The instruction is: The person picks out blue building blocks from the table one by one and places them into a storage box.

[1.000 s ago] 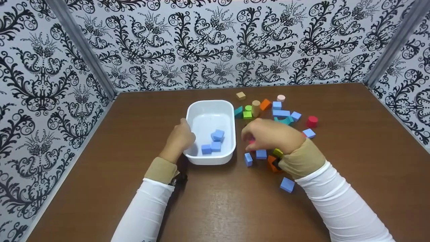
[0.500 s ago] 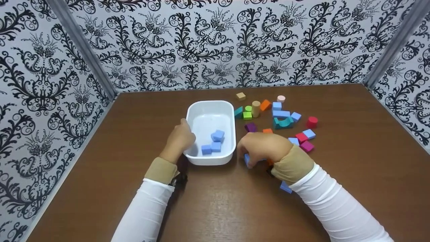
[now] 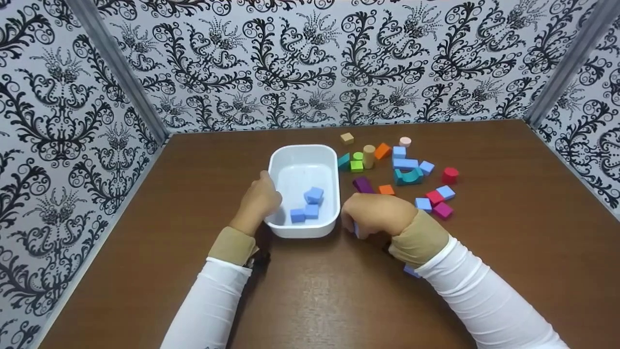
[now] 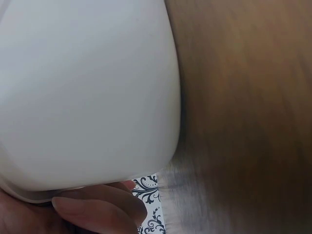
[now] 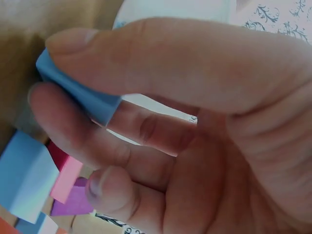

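Head view: on the counter [image 3: 310, 300], the left hand [image 3: 260, 196] grips the rim of a white tub [image 3: 304, 232] containing blue blocks [image 3: 311, 211], presumably to steady it; the right hand [image 3: 375, 213] lies just beside the opposite wall. Left wrist: fingers [image 4: 97, 212] curl at the rim. Right wrist: thumb [image 5: 122, 58] and forefinger [image 5: 58, 109] pinch a further blue block [image 5: 95, 103], probably for secure hold.

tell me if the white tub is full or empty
Neither: the white tub has a few blue blocks in its near part, with bare floor beyond.
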### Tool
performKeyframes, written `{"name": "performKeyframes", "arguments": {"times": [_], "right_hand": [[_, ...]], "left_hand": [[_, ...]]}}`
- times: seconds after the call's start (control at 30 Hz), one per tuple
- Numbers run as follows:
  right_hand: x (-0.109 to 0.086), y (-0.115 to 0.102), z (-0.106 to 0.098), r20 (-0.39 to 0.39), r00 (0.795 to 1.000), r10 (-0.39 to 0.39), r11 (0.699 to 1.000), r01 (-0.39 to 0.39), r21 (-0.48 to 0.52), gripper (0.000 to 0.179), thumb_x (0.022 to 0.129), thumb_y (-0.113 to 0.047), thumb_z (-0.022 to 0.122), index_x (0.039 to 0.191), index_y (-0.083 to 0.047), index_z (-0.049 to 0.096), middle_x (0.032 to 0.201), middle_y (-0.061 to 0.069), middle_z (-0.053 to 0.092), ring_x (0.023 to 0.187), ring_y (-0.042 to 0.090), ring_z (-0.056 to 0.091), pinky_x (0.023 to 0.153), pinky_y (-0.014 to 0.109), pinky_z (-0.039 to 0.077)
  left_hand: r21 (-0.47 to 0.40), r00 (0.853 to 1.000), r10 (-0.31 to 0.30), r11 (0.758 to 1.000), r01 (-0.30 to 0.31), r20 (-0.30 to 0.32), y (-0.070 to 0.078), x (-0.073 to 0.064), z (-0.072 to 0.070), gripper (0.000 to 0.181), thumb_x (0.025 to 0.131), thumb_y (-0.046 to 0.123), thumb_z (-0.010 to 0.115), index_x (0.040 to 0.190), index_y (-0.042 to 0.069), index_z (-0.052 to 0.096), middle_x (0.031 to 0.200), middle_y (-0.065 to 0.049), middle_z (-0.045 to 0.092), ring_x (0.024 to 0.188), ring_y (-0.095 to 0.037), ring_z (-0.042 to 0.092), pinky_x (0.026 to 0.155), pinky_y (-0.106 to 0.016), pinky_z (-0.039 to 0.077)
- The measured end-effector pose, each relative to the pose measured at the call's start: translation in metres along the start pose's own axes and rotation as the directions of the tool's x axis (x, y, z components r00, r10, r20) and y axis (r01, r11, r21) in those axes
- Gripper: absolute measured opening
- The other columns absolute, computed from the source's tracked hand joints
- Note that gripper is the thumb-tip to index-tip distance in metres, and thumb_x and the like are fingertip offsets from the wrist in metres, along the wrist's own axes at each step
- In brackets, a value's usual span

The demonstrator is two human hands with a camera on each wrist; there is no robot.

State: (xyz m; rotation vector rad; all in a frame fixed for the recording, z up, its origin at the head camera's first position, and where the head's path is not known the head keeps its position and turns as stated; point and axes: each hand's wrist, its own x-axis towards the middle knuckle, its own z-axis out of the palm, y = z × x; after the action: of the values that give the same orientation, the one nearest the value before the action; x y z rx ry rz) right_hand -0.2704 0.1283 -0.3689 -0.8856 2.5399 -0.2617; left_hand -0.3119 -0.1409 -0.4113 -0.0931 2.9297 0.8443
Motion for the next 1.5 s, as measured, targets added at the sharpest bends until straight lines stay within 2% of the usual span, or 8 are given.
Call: {"name": "performKeyframes", "arguments": {"times": [0.23,0.4,0.5,0.67,0.8,1.07,1.3,1.5], "right_hand": [[-0.011,0.002,-0.014,-0.028,0.998,0.062,0.998,-0.062,0.025,0.031,0.082,0.006,0.080,0.109,-0.008,0.082,0.096,0.005,0.075,0.078,0.022,0.066,0.070,0.037,0.061],[-0.018,0.006,-0.023,-0.103,0.993,0.064,0.998,-0.067,-0.019,0.027,0.084,0.004,0.077,0.109,-0.007,0.080,0.098,0.006,0.073,0.082,0.022,0.067,0.075,0.039,0.062],[-0.021,0.007,-0.028,-0.173,0.984,0.028,0.998,-0.039,-0.057,0.024,0.086,0.003,0.076,0.108,-0.005,0.080,0.101,0.008,0.072,0.089,0.025,0.067,0.081,0.041,0.062],[-0.024,0.005,-0.036,-0.292,0.956,-0.009,0.994,-0.024,-0.109,0.023,0.089,0.004,0.077,0.111,-0.003,0.080,0.109,0.014,0.069,0.097,0.029,0.068,0.087,0.042,0.062],[-0.026,0.000,-0.038,-0.351,0.934,-0.061,0.991,0.013,-0.136,0.022,0.091,-0.001,0.080,0.112,-0.002,0.081,0.111,0.015,0.067,0.099,0.028,0.070,0.088,0.040,0.062],[-0.019,-0.012,-0.034,-0.484,0.844,-0.230,0.973,0.187,-0.135,0.023,0.091,0.000,0.082,0.114,0.000,0.081,0.114,0.014,0.066,0.103,0.027,0.067,0.093,0.038,0.061],[-0.006,-0.014,-0.026,-0.476,0.846,-0.240,0.971,0.214,-0.108,0.025,0.092,-0.002,0.082,0.117,-0.003,0.081,0.118,0.014,0.066,0.107,0.026,0.068,0.098,0.039,0.059],[0.005,-0.015,-0.018,-0.495,0.820,-0.286,0.956,0.278,-0.092,0.020,0.091,0.001,0.081,0.111,-0.002,0.081,0.112,0.013,0.069,0.102,0.027,0.068,0.094,0.038,0.060]], "left_hand": [[-0.003,1.000,0.011,1.000,-0.011,-0.012,-0.002,0.001,0.001,0.065,0.097,0.007,0.050,0.155,-0.013,0.030,0.134,-0.036,0.062,0.121,-0.043,0.065,0.102,-0.054,0.053],[0.002,1.000,0.007,1.000,-0.007,-0.012,-0.001,0.001,0.001,0.064,0.097,0.007,0.051,0.154,-0.012,0.030,0.133,-0.035,0.062,0.120,-0.044,0.066,0.101,-0.055,0.054],[0.004,1.000,0.002,1.000,-0.002,-0.009,-0.001,0.001,0.001,0.063,0.097,0.007,0.051,0.153,-0.012,0.031,0.132,-0.035,0.062,0.119,-0.044,0.066,0.101,-0.056,0.054],[-0.001,1.000,-0.005,1.000,0.005,-0.004,0.000,0.000,0.001,0.065,0.097,0.007,0.051,0.155,-0.012,0.029,0.135,-0.035,0.061,0.120,-0.043,0.066,0.102,-0.055,0.054],[-0.004,1.000,-0.011,1.000,0.011,0.001,0.001,-0.001,0.000,0.067,0.098,0.007,0.050,0.157,-0.012,0.026,0.136,-0.036,0.061,0.119,-0.042,0.066,0.102,-0.055,0.054],[-0.001,1.000,-0.024,1.000,0.024,0.011,0.002,-0.002,-0.003,0.068,0.099,0.007,0.050,0.159,-0.012,0.024,0.139,-0.036,0.059,0.122,-0.042,0.064,0.104,-0.055,0.052],[-0.015,0.999,-0.033,0.999,0.033,0.028,0.002,-0.001,-0.003,0.072,0.100,0.007,0.049,0.162,-0.012,0.018,0.147,-0.036,0.053,0.128,-0.043,0.060,0.110,-0.056,0.048],[-0.020,0.999,-0.038,0.999,0.038,0.029,0.004,-0.002,-0.003,0.070,0.100,0.007,0.050,0.161,-0.011,0.021,0.146,-0.036,0.054,0.126,-0.042,0.061,0.109,-0.055,0.049]]}}
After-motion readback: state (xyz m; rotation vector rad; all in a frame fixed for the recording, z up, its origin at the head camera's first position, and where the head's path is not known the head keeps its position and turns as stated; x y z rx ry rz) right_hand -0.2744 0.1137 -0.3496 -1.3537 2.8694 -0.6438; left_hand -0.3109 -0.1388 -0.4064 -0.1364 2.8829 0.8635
